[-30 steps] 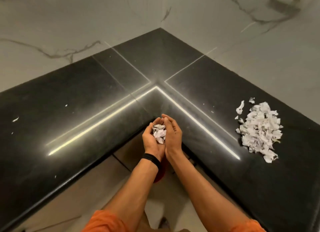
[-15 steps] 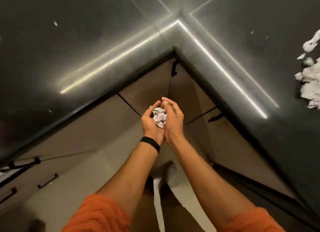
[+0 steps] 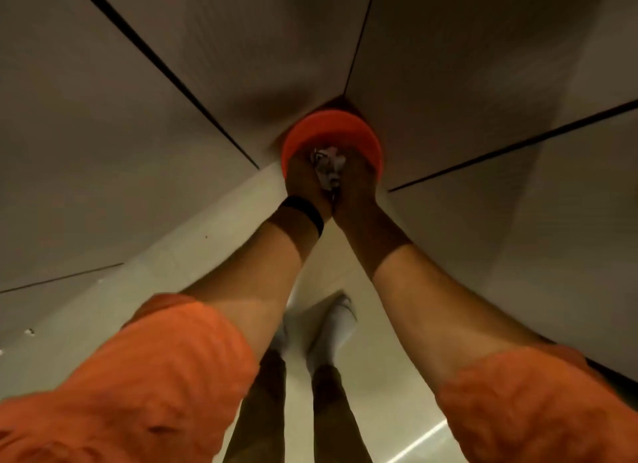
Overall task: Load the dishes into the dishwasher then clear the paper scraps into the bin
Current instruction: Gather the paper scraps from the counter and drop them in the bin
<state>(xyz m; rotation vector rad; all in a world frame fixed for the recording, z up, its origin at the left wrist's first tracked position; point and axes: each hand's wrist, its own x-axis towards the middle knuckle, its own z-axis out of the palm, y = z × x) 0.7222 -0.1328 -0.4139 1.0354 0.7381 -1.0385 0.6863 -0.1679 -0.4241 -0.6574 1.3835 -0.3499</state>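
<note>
**Scraps cupped over the red bin**

We hold our left grip (image 3: 303,183) and right grip (image 3: 357,186) pressed together side by side, both curled around a clump of paper scraps (image 3: 328,165). The scraps sit between our palms, directly above the open mouth of the red bin (image 3: 331,122). The bin is tucked into the corner where two beige cabinet fronts (image 3: 138,117) meet. A black wristband (image 3: 305,214) circles our left wrist, and orange sleeves (image 3: 155,376) cover our upper arms. Between our forearms, a white shoe (image 3: 340,316) shows on the pale floor (image 3: 386,376). Shadow darkens both grips.
</note>
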